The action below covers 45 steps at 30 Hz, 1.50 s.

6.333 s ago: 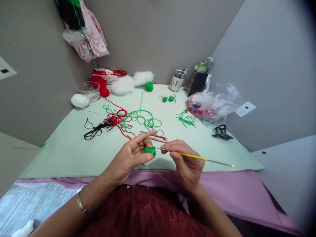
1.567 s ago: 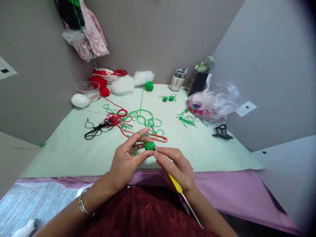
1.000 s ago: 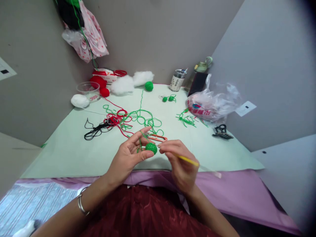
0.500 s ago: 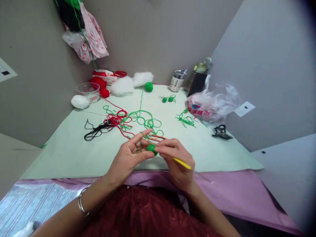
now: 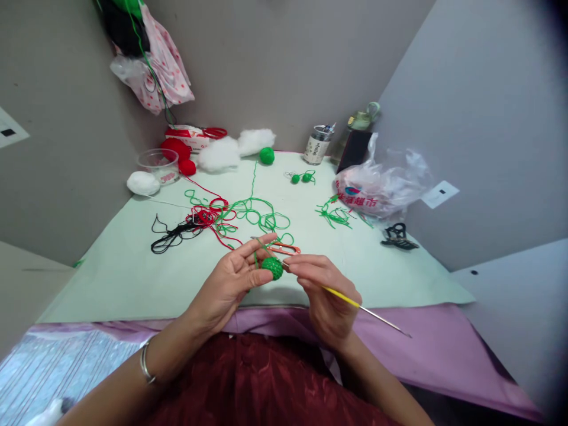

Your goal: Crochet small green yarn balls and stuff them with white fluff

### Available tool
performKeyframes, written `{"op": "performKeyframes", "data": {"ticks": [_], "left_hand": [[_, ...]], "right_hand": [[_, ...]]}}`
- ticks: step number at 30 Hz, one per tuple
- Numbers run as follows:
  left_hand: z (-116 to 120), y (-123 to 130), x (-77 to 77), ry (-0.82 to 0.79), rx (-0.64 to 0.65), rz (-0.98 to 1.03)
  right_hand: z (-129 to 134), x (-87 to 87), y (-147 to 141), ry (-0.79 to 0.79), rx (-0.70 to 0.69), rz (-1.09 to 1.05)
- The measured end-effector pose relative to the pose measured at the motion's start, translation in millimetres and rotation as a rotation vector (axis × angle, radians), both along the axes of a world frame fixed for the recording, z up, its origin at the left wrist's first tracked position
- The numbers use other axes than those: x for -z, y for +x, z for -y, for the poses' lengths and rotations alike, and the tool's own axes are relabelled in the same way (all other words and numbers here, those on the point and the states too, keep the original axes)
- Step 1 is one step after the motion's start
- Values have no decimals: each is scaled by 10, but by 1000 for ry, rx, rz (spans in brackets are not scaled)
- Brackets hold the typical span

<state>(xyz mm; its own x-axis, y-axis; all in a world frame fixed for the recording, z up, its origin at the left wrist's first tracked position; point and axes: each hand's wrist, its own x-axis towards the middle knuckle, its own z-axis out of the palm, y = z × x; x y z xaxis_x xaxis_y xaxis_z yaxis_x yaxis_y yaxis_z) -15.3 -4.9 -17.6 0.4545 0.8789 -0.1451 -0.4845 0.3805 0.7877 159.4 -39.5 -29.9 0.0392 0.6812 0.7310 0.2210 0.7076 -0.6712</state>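
Note:
My left hand (image 5: 235, 278) pinches a small green crocheted ball (image 5: 272, 268) between thumb and fingers, with green yarn (image 5: 256, 258) running over its raised forefinger. In my right hand (image 5: 326, 290) is a crochet hook (image 5: 341, 296) with a yellow handle; its bare metal rear end points down to the right. The hook's front tip is at the right side of the ball, and I cannot make out whether it sits in a stitch. Just behind the ball, an orange-handled cutter (image 5: 286, 248) lies on the table.
Tangled green yarn (image 5: 266, 219), red yarn (image 5: 213, 213) and black cord (image 5: 173, 234) lie beyond my hands. Further back are white stuffing (image 5: 219, 155), a clear tub (image 5: 160, 165) and a pen holder (image 5: 317, 145). A plastic bag (image 5: 377, 183) and a black hair claw (image 5: 399, 238) are at right.
My right hand has drawn slightly right and down, away from the ball, with the hook. More of the ball shows now. My left hand keeps its hold.

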Motion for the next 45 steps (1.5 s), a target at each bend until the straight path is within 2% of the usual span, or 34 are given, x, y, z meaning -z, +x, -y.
{"op": "performKeyframes", "data": {"ticks": [5,11,16,19,22,26,31,35,37,42,45], "left_hand": [[-27,-60,9,113,-14,-101],[-51,-156,46,248,68,-204],[-55,-196,-1,415,26,-412],[-58,-211,-30,444,43,-450],[-65,-227,-13,377,111,-398],[-65,-222,60,287,211,-193],[-66,-184,111,178,285,-41],[-60,-148,116,230,216,-123],[-42,-115,111,254,177,-185],[7,-31,97,282,92,-250],[11,-26,90,318,30,-299]], "right_hand": [[-4,-21,101,-84,-73,-61],[-20,-15,153,-240,-138,-168],[-47,1,177,-411,-163,-336],[-64,1,194,-473,-195,-405],[-59,-11,222,-473,-213,-366],[-49,-39,267,-446,-230,-300],[-84,-65,303,-473,-295,-345],[-102,-36,247,-533,-341,-448],[-96,-1,178,-531,-327,-433],[-68,50,5,-297,-108,-162],[-72,50,-24,-224,-80,-107]]}}
